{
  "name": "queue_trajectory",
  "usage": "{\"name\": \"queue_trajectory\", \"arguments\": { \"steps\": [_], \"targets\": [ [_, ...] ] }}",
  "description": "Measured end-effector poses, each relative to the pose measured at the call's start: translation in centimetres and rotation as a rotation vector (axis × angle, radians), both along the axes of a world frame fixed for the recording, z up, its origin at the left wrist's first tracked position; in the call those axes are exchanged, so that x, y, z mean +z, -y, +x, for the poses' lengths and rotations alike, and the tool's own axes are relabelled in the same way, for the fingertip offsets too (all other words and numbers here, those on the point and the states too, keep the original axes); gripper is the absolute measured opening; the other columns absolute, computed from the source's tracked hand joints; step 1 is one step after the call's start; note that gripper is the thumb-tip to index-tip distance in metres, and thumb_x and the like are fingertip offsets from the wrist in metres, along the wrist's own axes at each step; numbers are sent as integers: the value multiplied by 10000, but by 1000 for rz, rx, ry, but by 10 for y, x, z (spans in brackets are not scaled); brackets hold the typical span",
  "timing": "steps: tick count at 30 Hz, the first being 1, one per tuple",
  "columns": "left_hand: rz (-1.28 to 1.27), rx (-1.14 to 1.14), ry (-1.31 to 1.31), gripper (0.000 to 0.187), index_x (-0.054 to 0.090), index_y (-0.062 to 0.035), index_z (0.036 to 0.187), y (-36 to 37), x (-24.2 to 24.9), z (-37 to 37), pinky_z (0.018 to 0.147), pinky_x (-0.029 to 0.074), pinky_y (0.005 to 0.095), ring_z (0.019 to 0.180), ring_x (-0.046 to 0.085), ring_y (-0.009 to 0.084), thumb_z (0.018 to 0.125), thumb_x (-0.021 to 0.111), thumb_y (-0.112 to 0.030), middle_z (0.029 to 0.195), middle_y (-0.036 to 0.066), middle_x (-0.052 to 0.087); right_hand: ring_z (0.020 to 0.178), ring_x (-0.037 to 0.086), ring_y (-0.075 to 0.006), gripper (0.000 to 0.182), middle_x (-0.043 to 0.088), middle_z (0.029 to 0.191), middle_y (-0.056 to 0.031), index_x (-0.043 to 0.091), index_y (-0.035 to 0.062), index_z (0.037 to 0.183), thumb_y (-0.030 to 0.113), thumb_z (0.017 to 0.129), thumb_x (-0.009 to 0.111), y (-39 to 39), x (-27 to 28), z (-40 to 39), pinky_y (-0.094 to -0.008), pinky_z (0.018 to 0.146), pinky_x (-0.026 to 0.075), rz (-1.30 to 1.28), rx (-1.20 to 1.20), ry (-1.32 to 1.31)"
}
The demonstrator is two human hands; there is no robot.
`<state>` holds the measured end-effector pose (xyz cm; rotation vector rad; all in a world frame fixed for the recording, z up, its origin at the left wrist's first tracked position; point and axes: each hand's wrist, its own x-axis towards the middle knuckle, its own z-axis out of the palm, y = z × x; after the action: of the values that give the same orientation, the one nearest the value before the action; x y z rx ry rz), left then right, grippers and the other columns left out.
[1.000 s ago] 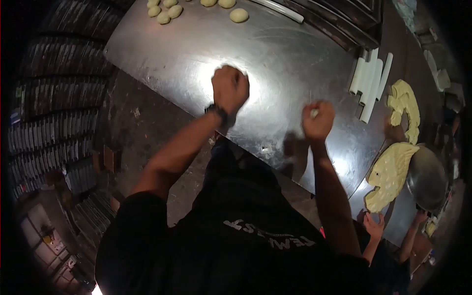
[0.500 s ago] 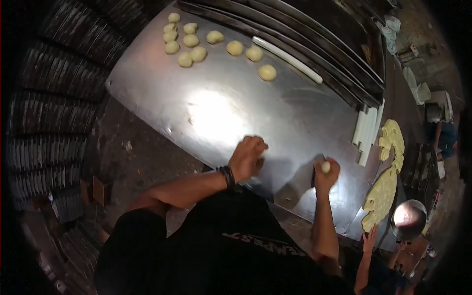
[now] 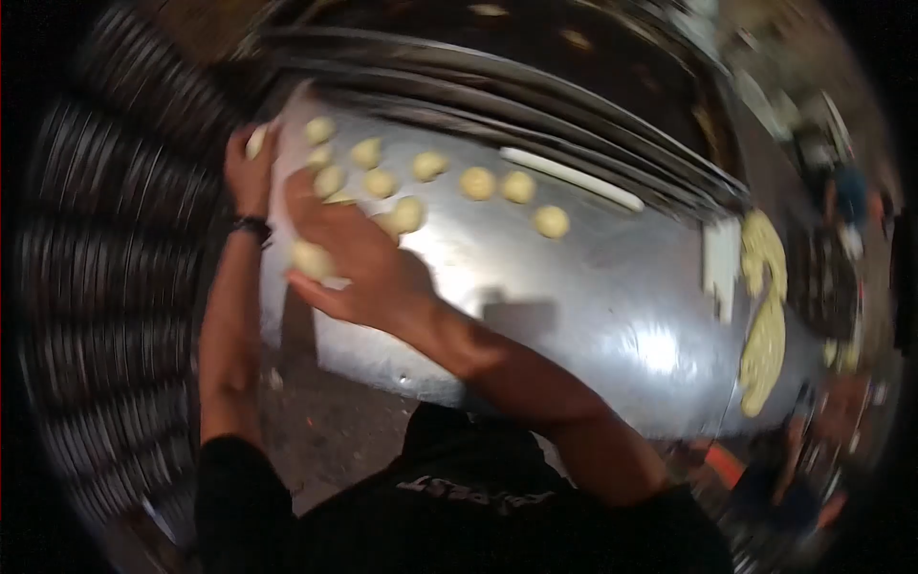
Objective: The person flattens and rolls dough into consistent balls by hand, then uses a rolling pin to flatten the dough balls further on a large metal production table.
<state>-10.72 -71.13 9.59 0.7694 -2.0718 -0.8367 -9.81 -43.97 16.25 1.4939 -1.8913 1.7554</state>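
My left hand (image 3: 251, 177) is raised at the far left, beyond the table's corner, with a pale piece of dough (image 3: 255, 142) in its curled fingers. My right hand (image 3: 368, 263) reaches across to the left end of the metal table (image 3: 593, 277), smeared by motion. Between its thumb and fingers sits a dough ball (image 3: 311, 260). Its fingers overlap the cluster of dough balls, among them one ball (image 3: 409, 214) just past the knuckles. Others, such as a ball (image 3: 550, 222) to the right, lie in a loose row.
A white rod (image 3: 574, 179) lies along the back edge below dark metal ledges. White bars (image 3: 722, 268) and a large yellow dough slab (image 3: 765, 354) are at the right end. Stacked trays (image 3: 115, 258) line the left side. A co-worker (image 3: 779, 488) is at the lower right.
Both hands have swung left across the table, the right one from the right end to the dough balls, the left one past the corner. The view has shifted too.
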Motion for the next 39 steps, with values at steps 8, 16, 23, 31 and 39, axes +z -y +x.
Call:
{"name": "queue_trajectory", "arguments": {
  "steps": [8,16,23,31,39],
  "targets": [
    [-328,-442,417,479,447,16,1324,115,-136,72,1041,339,427,1226,430,353,992,359,-318,1280,217,490,997,609,-280,277,626,1112,-130,614,28,1130,148,884,572,-243,-88,-12,-388,835,507,454,-349,241],
    [99,78,186,591,455,38,1310,-99,-33,95,940,430,392,1093,553,330,983,426,-454,1220,199,572,850,655,-356,344,678,905,-200,708,26,954,336,895,570,-730,-103,-29,-418,763,500,619,-1923,438],
    [274,-333,53,453,518,-25,1259,-383,28,21,743,443,280,905,586,153,962,445,-360,1139,81,623,822,616,-394,538,638,919,-236,676,5,871,524,728,678,-825,-141,-60,-468,744,492,665,-1877,589],
    [60,-1357,247,460,578,-13,1083,-847,-19,-89,821,481,366,954,586,253,806,723,-351,995,137,611,636,508,-254,304,501,700,-115,480,48,716,154,652,757,-761,-158,75,-356,586,412,189,-1493,686],
    [-557,-1447,350,472,521,-48,1108,-1005,-41,-141,840,472,467,990,558,395,780,711,-329,1120,191,491,813,544,-128,328,516,904,-37,500,59,993,31,754,722,-761,-101,208,-292,750,467,-602,-1396,924]
  ]
}}
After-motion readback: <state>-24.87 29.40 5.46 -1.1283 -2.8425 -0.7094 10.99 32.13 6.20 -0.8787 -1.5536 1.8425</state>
